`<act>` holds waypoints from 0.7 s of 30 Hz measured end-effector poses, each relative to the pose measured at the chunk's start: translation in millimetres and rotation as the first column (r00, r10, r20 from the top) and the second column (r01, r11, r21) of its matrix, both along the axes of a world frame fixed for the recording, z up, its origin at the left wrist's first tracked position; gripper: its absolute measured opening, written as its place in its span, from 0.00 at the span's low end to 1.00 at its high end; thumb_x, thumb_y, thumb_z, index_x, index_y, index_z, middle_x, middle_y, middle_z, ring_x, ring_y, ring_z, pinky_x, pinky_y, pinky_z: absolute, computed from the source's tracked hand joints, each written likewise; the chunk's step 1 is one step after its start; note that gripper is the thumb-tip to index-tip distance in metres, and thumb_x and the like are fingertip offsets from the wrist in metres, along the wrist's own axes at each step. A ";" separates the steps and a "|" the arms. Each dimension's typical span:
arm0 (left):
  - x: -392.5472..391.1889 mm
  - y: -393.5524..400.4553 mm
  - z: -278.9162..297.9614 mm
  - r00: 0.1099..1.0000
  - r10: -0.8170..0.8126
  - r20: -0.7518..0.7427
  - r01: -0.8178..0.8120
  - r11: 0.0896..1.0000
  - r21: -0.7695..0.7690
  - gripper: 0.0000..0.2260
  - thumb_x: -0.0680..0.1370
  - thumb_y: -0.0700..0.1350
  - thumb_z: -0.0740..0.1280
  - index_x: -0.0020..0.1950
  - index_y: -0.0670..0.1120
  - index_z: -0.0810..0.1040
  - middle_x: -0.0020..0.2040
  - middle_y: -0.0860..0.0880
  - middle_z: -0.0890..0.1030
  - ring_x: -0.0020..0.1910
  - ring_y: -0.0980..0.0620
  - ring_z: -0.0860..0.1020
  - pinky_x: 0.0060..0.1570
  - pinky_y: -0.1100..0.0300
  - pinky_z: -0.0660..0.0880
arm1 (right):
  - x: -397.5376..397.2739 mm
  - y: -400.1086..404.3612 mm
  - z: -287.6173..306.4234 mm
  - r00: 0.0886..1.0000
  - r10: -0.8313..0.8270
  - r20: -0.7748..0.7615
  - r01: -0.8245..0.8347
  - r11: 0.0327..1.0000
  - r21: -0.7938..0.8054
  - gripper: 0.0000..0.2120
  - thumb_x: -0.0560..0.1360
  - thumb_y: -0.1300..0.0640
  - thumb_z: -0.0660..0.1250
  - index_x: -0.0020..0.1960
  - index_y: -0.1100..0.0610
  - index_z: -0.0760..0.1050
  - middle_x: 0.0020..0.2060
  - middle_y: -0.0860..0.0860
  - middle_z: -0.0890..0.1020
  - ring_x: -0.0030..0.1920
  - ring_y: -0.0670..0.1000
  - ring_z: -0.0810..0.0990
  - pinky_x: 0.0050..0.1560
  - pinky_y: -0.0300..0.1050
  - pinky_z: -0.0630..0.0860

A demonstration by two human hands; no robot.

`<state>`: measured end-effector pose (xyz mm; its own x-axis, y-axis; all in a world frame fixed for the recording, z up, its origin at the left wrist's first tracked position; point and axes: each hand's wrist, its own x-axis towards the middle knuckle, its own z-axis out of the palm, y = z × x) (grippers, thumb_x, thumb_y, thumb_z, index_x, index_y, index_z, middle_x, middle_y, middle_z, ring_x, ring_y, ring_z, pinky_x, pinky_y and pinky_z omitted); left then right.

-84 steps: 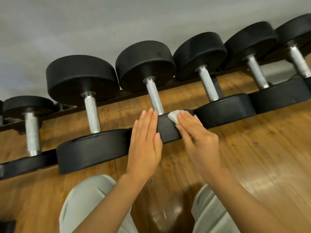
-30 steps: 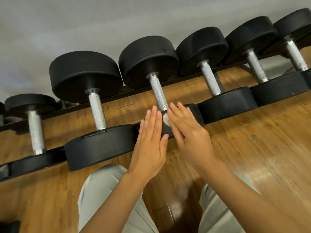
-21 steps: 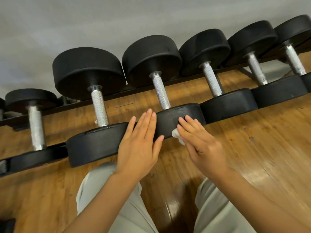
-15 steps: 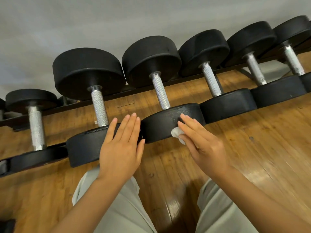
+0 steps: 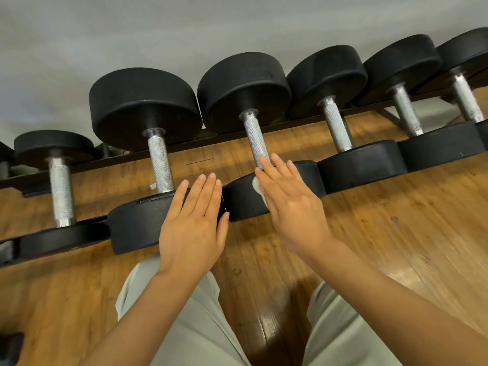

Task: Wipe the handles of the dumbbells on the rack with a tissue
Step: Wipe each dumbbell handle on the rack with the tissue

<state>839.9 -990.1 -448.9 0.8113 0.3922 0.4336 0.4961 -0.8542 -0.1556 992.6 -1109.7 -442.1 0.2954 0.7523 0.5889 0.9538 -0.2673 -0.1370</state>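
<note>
The left hand (image 5: 194, 228) lies flat, fingers straight, on one dumbbell's near head (image 5: 140, 223), apparently bracing it, while the right hand (image 5: 290, 207), fingers extended, presses the tissue (image 5: 257, 187) onto the neighbouring head below its handle (image 5: 255, 138).

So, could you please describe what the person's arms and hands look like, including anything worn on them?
Both forearms are bare, with no sleeves in view. The left hand and right hand wear no gloves, rings, watches or bracelets. Fingernails are short and unpainted.

Black low rack (image 5: 184, 147) over wood floor (image 5: 396, 247), six black dumbbells (image 5: 158, 154) side by side across its rails.
</note>
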 end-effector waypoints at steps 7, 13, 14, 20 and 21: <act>0.6 0.0 -0.9 1.000 0.001 0.009 -0.001 1.000 -0.017 0.24 0.81 0.50 0.58 0.72 0.37 0.72 0.71 0.39 0.74 0.71 0.41 0.72 0.74 0.46 0.58 | 0.3 -28.3 -7.2 0.991 0.075 0.108 -0.058 0.986 -0.159 0.20 0.81 0.57 0.58 0.71 0.63 0.70 0.71 0.58 0.70 0.73 0.55 0.66 0.74 0.51 0.61; -1.4 -1.0 -0.5 1.000 -0.001 0.010 0.001 0.999 -0.037 0.24 0.80 0.49 0.59 0.72 0.37 0.73 0.70 0.39 0.75 0.72 0.42 0.72 0.74 0.46 0.59 | 4.0 5.9 8.8 0.990 0.129 0.060 -0.118 0.979 -0.165 0.19 0.79 0.62 0.64 0.69 0.62 0.72 0.70 0.56 0.72 0.73 0.55 0.66 0.73 0.55 0.64; -1.9 -1.3 -0.8 1.000 -0.007 0.015 0.007 0.999 -0.036 0.24 0.81 0.49 0.58 0.71 0.37 0.73 0.70 0.39 0.75 0.71 0.42 0.72 0.74 0.46 0.59 | 4.2 -5.2 4.2 0.983 0.173 0.058 -0.159 0.968 -0.196 0.20 0.78 0.64 0.64 0.70 0.62 0.72 0.70 0.55 0.72 0.74 0.54 0.66 0.74 0.54 0.63; -2.6 -2.1 0.5 1.000 -0.006 0.019 0.007 0.999 -0.045 0.24 0.80 0.49 0.57 0.70 0.36 0.75 0.69 0.39 0.76 0.70 0.42 0.73 0.73 0.47 0.61 | 18.0 -27.5 6.3 0.957 0.289 0.029 -0.273 0.929 -0.249 0.26 0.72 0.69 0.67 0.70 0.60 0.72 0.70 0.54 0.72 0.73 0.52 0.66 0.75 0.49 0.58; -2.5 -2.2 1.0 1.000 -0.006 0.017 0.007 0.999 -0.050 0.24 0.80 0.49 0.57 0.70 0.36 0.74 0.69 0.39 0.76 0.70 0.42 0.73 0.73 0.47 0.60 | 18.8 -17.8 10.6 0.967 0.256 0.010 -0.246 0.941 -0.233 0.26 0.72 0.68 0.69 0.69 0.61 0.72 0.70 0.55 0.73 0.73 0.53 0.67 0.75 0.49 0.58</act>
<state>837.4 -992.3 -447.8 0.8070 0.4080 0.4269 0.4924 -0.8641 -0.1048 1011.5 -1127.5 -431.5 0.0597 0.9143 0.4007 0.9974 -0.0381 -0.0618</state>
